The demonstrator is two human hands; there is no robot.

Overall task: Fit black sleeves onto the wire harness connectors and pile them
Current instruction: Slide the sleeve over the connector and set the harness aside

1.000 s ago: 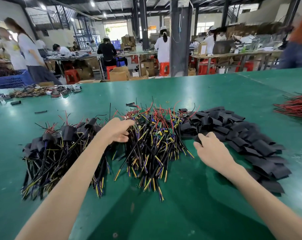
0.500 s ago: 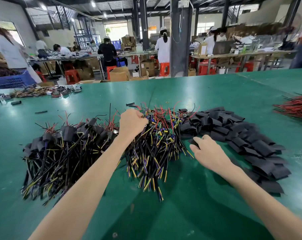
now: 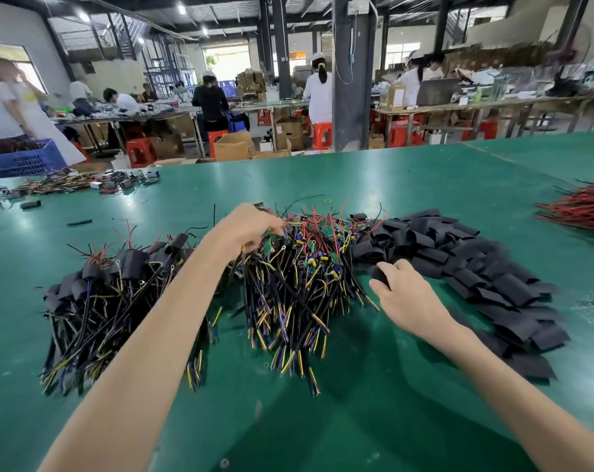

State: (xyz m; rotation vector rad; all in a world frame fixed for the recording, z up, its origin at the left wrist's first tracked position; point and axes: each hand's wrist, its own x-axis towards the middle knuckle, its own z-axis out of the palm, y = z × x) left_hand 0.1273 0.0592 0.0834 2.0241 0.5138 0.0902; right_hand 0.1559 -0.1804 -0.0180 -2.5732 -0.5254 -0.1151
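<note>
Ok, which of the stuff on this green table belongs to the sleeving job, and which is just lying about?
Job: unsleeved harnesses, middle; loose black sleeves, right; sleeved harnesses, left.
Lying about: red wires, far right; stray black tube pieces, far left; blue crate.

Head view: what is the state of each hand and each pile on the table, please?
Middle pile, harnesses bare, tangled.
Left pile, harnesses sleeved.
Sleeve pile, loose, flat, empty.
Left hand, grips a harness atop the bare ones.
Right hand, pinches one sleeve.
Red wires, lying apart at the right edge.
</note>
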